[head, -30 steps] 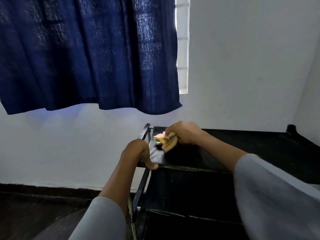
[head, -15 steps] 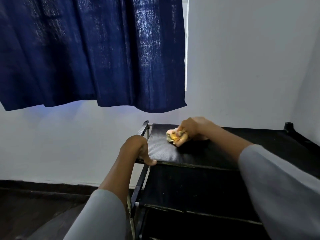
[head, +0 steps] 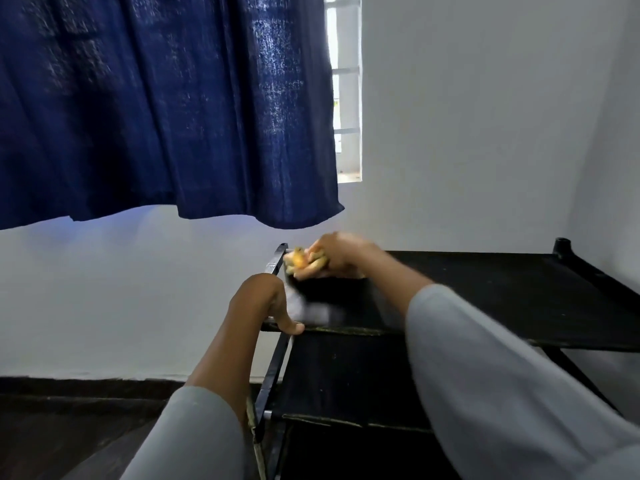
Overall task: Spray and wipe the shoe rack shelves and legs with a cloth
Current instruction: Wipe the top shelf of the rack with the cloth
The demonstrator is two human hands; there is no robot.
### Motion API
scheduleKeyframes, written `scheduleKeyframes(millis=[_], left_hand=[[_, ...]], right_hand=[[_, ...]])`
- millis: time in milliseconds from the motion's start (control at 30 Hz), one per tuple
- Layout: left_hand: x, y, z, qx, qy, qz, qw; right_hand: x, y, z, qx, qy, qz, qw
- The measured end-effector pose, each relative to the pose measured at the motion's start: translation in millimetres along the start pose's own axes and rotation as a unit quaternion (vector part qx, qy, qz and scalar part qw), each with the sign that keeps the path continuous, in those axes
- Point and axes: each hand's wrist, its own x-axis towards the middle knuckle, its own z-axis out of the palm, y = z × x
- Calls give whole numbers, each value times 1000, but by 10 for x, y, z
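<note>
Wiping: cloth (head: 298, 260), top shelf (head: 485, 292), unlabelled.

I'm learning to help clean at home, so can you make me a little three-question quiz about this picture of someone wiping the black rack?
1. True or false: the right hand grips a crumpled yellow cloth.
2. Where is the cloth on the top shelf? A) far left corner B) far right corner C) front middle
3. Fill in: the left hand holds the shelf's front left ____.

Key: 1 true. 2 A. 3 corner; its thumb lies on the front edge.
</note>
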Motion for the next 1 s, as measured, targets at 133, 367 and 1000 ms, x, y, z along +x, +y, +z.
scheduleKeyframes(millis=[133, 367, 1000], left_hand=[[91, -22, 15, 14, 20, 12, 1000], [123, -71, 32, 38, 22, 20, 999], [260, -85, 29, 69, 32, 43, 996]], right_hand=[[-105, -21, 140, -36, 44, -18, 998], [-864, 639, 44, -30, -23, 27, 999], [-703, 725, 122, 61, -14, 74, 995]])
